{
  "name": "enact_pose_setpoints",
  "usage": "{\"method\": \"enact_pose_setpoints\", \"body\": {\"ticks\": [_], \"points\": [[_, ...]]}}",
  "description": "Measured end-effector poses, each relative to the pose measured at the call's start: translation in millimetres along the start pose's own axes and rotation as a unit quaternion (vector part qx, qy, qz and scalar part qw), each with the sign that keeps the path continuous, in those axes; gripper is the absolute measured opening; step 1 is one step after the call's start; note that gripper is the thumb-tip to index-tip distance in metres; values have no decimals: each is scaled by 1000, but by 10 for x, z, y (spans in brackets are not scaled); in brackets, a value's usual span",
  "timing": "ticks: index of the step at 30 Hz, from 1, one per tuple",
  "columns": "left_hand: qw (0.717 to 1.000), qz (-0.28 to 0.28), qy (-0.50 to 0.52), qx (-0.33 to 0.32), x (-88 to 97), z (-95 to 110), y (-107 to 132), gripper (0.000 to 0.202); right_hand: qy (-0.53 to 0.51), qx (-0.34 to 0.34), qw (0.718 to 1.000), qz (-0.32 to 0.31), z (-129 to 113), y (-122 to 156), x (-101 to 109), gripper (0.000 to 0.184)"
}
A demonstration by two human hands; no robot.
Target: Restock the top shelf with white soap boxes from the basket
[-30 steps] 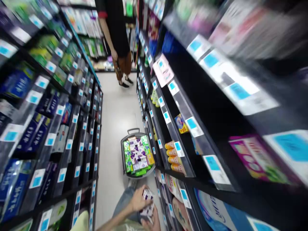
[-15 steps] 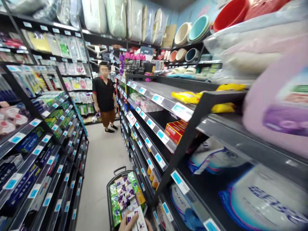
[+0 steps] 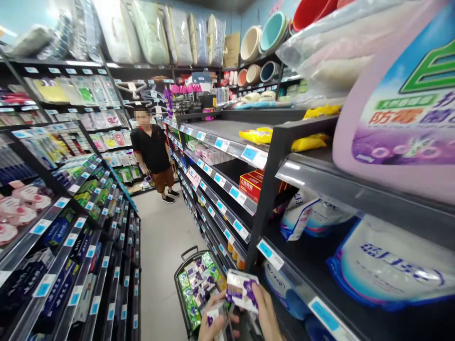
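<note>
At the bottom edge my right hand (image 3: 266, 311) grips a small white and purple packet (image 3: 242, 290), held up in front of the lower right-hand shelves. Just left of it, my left hand (image 3: 212, 323) is wrapped round another white and purple packet (image 3: 218, 318). Right behind both hands a black basket (image 3: 183, 264) stands on the aisle floor, filled with green and purple packets.
Black shelving lines both sides of a narrow aisle. A person in a black shirt (image 3: 152, 150) stands at the far end. Large white and blue bags (image 3: 387, 267) and a pink jug (image 3: 401, 104) sit on the right shelves close by. Red boxes (image 3: 253, 185) lie further along.
The view has swung up from the floor and basket to the whole aisle. My hands have risen into view, and the right one has lifted a packet higher.
</note>
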State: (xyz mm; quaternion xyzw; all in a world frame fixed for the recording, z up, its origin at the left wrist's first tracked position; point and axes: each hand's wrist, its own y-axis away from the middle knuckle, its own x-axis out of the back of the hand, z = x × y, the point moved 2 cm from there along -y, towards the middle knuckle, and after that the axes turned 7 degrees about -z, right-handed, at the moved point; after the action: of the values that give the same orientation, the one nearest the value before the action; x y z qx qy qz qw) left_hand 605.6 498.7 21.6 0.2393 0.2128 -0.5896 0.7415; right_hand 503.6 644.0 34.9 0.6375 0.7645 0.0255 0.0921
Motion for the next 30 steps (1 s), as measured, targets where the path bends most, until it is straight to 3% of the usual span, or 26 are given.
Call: {"method": "enact_pose_setpoints", "body": {"ticks": [5, 10, 20, 27, 30], "points": [[997, -81, -14, -3, 119, 521, -30, 83, -140, -19, 990, -3, -151, -257, -532, 64], [993, -114, -39, 5, 319, 749, -154, 93, -168, -16, 986, -10, -299, -357, -867, 54], [991, -131, 12, 18, 737, 770, -311, 105, -130, -9, 991, -5, -249, -427, -1146, 50], [986, -154, 59, 25, 809, 828, -331, 105, -122, 6, 992, -33, -331, -449, -1241, 44], [980, -184, 68, 22, 791, 877, -311, 94, -227, -51, 970, -77, -394, -456, -1278, 45]]}}
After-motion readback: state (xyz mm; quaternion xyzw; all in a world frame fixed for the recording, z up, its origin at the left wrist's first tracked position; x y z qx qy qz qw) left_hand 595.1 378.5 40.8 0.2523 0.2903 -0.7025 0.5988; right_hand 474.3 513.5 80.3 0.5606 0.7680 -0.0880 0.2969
